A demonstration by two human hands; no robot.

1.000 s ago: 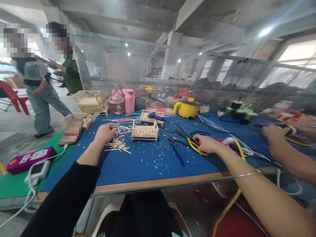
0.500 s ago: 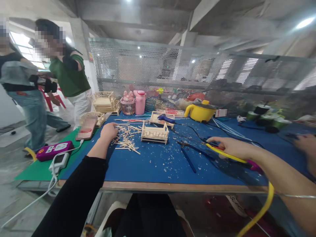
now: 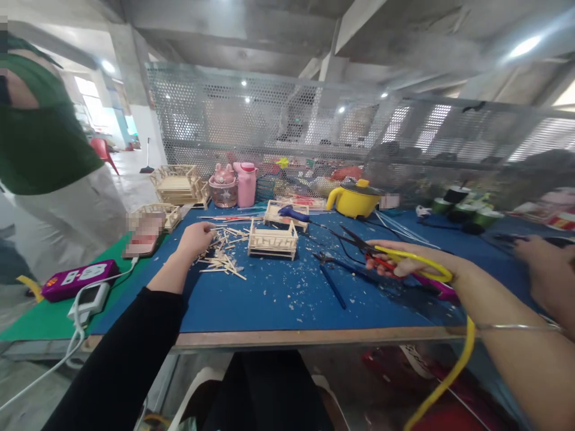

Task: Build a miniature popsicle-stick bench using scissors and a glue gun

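Observation:
Thumb and fingers of my left hand (image 3: 196,240) are closed together at the left edge of a pile of thin wooden sticks (image 3: 223,261); what they pinch is too small to make out. My right hand (image 3: 399,260) grips scissors (image 3: 357,241) with dark, parted blades and a red handle, raised over the mat and pointing left. A yellow cord (image 3: 467,335) loops over this hand and hangs past the table edge. Between my hands stands a small wooden-stick frame (image 3: 272,242). Blue-handled pliers (image 3: 333,287) lie near the scissors.
Behind the frame, a blue glue gun (image 3: 293,214) lies on another wooden frame. A yellow pot (image 3: 354,200) and a pink bottle (image 3: 246,184) stand farther back. At left are a phone (image 3: 146,234) and a purple box (image 3: 79,279). Another person's hand (image 3: 543,260) is at far right.
My right hand has lifted the scissors off the mat, blades parted. My left hand stays at the sticks. The view has turned slightly right, and the person in green appears closer at the left edge.

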